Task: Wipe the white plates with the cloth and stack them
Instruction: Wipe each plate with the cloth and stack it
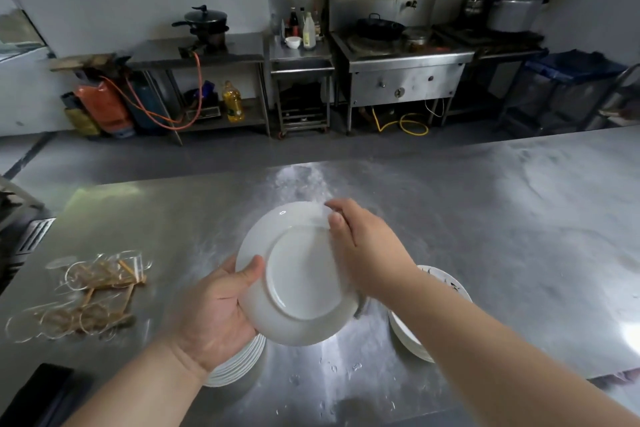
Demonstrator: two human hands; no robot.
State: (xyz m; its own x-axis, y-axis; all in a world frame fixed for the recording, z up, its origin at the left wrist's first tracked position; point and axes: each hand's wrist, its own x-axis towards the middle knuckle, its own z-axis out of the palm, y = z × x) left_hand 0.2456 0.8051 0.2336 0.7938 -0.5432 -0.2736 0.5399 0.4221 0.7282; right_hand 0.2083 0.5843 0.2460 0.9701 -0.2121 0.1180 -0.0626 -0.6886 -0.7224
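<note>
I hold a white plate tilted above the steel table, its underside facing me. My left hand grips its left rim, thumb on the underside. My right hand curls over the far right rim, pinching a pale, blurred cloth against it; most of the cloth is hidden behind the plate. A stack of white plates sits under my left wrist. A second stack stands to the right under my right forearm, its top plate showing dark marks.
Several clear glasses and wooden sticks lie on the steel table at the left. A dark object sits at the near left corner. Across the aisle stand a stove, shelves, pots and gas cylinders.
</note>
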